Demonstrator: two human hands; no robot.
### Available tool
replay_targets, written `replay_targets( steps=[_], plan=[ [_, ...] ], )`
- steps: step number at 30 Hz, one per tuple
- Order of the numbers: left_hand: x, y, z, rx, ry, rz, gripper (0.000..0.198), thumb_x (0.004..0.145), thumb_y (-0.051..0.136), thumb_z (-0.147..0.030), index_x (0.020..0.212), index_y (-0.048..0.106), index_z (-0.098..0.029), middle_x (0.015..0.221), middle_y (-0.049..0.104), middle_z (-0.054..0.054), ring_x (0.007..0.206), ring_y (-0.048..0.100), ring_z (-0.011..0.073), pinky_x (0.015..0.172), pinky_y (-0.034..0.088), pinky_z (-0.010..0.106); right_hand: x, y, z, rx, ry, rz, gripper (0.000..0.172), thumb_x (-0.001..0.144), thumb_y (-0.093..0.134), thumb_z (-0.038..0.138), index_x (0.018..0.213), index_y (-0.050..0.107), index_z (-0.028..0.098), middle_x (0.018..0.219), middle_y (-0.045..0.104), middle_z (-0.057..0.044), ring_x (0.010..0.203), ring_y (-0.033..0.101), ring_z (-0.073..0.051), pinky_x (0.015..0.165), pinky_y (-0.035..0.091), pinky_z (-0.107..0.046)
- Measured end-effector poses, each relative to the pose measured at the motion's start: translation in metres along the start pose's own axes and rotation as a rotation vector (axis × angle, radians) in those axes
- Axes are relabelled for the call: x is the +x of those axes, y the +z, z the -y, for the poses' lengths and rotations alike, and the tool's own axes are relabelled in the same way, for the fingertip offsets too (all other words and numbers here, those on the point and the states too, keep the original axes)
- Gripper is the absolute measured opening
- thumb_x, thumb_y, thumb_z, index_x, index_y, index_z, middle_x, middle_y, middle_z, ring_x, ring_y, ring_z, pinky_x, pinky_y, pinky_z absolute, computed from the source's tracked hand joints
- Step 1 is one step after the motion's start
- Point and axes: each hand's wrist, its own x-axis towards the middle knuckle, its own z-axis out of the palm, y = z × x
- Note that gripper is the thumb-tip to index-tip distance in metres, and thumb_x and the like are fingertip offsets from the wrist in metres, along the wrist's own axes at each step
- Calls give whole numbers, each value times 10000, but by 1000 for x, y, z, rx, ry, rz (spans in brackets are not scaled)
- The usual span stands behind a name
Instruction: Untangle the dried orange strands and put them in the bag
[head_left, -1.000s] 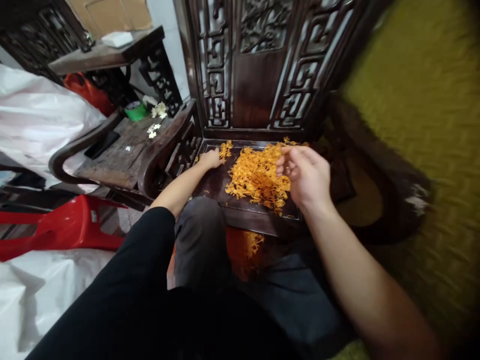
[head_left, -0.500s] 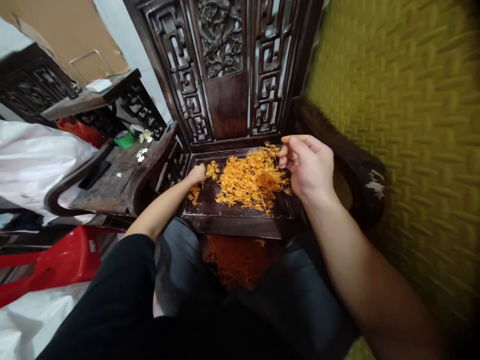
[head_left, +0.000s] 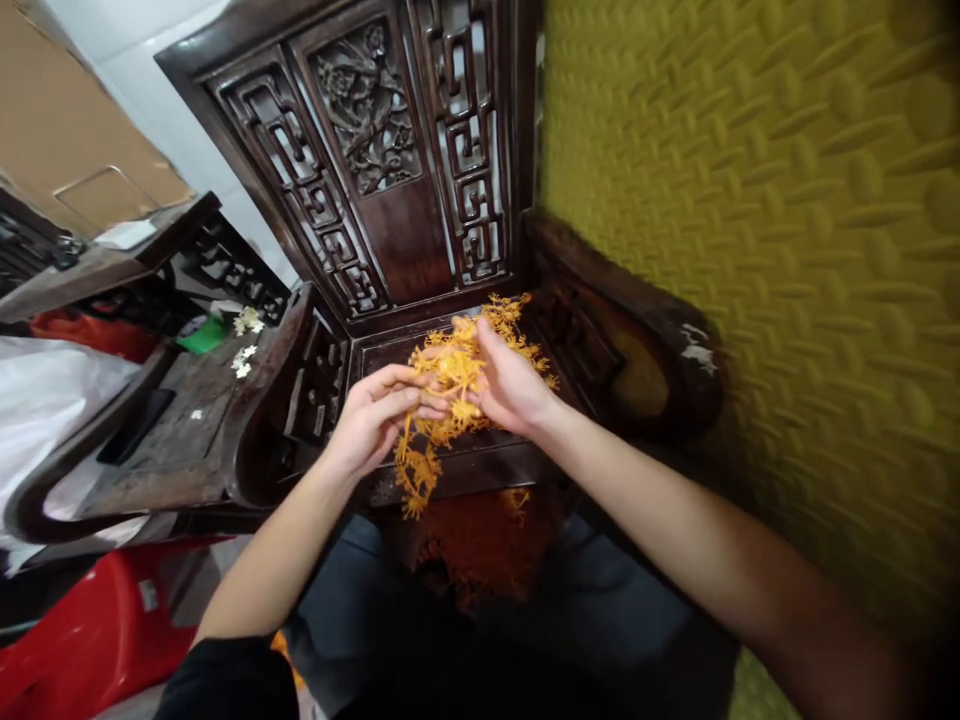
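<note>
A heap of small orange plastic flower sprigs [head_left: 453,372] lies on the dark seat [head_left: 379,352] of a carved wooden chair. My left hand [head_left: 375,415] and my right hand [head_left: 508,382] are cupped together around a bunch of the sprigs above the seat's front edge. Some sprigs hang down from between my hands past the seat's edge. More orange sprigs [head_left: 480,535] lie in a pile below, between my knees.
The chair's carved backrest [head_left: 375,170] rises behind the seat. A yellow-green padded wall [head_left: 750,250] fills the right. Left of the seat a second wooden chair [head_left: 180,430] carries white flowers [head_left: 244,340] and a green item [head_left: 201,335]. A red plastic stool [head_left: 82,640] stands lower left.
Both hands have come together from the sides of the heap and gathered up a bunch of sprigs toward the seat's front. The camera has swung to the right and closer.
</note>
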Motion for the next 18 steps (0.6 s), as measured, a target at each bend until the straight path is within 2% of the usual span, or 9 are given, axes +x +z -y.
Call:
replay_targets(
  steps=[2,4,6,8,15,18],
  plan=[
    [2,1,9,-17,-78,-5,267,786,807,-260,857,582,-133,815,739,59,617,707,146,577,571,246,1,-3,0,-181,-118,-81,509,950,469,669,1069,654,210,857,660,-45,724,581,-164,654,463,-294],
    [4,-1,13,25,-151,31,361,792,814,-301,858,481,-175,756,736,32,448,602,91,406,417,166,3,-11,2,-480,-246,-179,457,928,558,621,845,640,179,716,591,-9,647,501,-132,623,391,-269],
    [6,-5,14,93,-208,115,408,796,812,-316,886,430,-203,712,737,23,347,478,52,339,267,133,5,-23,5,-748,-326,-231,489,934,567,595,684,562,175,605,494,18,591,423,-113,586,313,-266],
    [8,-9,12,150,-233,164,403,794,811,-303,893,432,-206,681,730,16,322,399,26,333,226,127,10,-32,7,-889,-343,-250,538,957,530,589,609,490,181,546,421,30,556,366,-106,565,255,-275],
    [28,-20,3,121,-217,56,376,739,834,-243,817,473,-174,669,718,46,341,368,-1,356,213,126,55,-34,-10,-955,-313,-342,599,995,471,550,515,415,195,489,381,24,507,353,-104,557,230,-291],
    [30,-32,-5,99,-238,19,376,718,842,-219,788,476,-169,630,694,35,318,321,-13,347,183,130,80,-59,-15,-905,-235,-468,570,996,515,482,511,434,193,483,387,26,489,351,-100,545,245,-289]
  ],
)
